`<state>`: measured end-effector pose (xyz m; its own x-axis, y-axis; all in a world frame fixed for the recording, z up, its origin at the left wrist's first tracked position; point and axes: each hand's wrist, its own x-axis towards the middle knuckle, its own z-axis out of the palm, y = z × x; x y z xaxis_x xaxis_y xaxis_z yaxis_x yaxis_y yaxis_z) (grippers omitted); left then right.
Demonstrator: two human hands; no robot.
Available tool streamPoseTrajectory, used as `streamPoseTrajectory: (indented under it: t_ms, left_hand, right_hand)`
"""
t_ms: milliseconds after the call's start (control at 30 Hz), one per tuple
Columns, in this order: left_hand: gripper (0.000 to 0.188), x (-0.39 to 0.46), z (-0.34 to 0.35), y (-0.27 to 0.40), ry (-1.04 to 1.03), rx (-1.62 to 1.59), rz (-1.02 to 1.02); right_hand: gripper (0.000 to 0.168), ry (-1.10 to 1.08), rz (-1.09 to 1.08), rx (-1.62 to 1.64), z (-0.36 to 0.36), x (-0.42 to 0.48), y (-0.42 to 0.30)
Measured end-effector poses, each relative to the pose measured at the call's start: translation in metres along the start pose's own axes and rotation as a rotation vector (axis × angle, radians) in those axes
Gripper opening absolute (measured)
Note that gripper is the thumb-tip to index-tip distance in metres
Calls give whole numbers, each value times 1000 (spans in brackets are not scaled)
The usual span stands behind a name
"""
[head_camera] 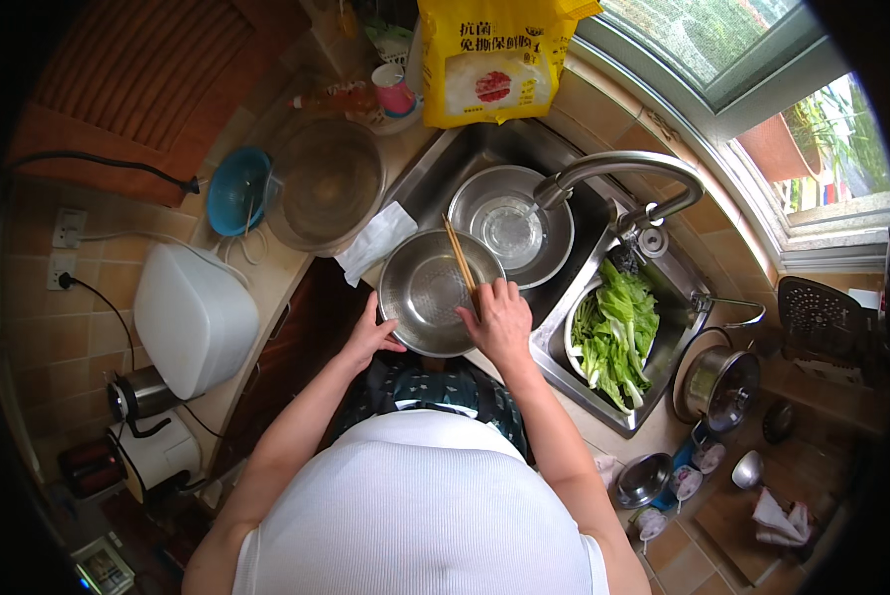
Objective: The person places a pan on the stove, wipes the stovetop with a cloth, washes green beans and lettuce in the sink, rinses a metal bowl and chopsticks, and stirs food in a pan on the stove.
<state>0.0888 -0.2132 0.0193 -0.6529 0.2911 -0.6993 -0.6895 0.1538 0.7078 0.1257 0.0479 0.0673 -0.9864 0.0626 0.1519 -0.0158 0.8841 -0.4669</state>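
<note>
A perforated stainless steel bowl (422, 279) is held between my two hands in front of my body. My left hand (369, 335) grips its left rim, thumb on top. My right hand (500, 320) holds the right rim together with a pair of wooden chopsticks (459, 253), which slant up across the bowl. Behind it, a metal basin (474, 190) with water stands in the large sink basin, under the curved faucet (631, 163). Green leafy vegetables (623, 320) fill a white container in the smaller sink basin on the right.
A white cloth or paper (378, 238) lies at the counter edge beside a large round bowl (326, 186). A blue basket (238, 190) stands further left. A yellow bag (493, 67) is behind the sink. At right are a lidded pot (720, 383) and a small metal bowl (644, 480).
</note>
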Motion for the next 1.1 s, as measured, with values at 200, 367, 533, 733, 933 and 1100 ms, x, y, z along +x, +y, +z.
streamPoseTrajectory:
  t_ms: [200,367,533,733,933,1100]
  left_hand:
    - [75,-4,1,3,8,0,-7]
    - [74,-4,6,9,-7,9,-6]
    - [67,-6,6,10,-29,22,30]
    - [67,0,2,5,-32,7,7]
    - [68,-1,3,7,-19,17,-11]
    - [69,-1,2,7,-19,22,-9]
  right_hand:
    - [15,56,30,-44,13,3,13]
    - [6,216,312,209,-3,-46,62]
    - [18,604,851,893,19,-93,128]
    - [18,855,977,1026,11,-89,172]
    - [20,886,966,1090,-7,-56,196]
    - [19,970,910,1026,-10,-19,237]
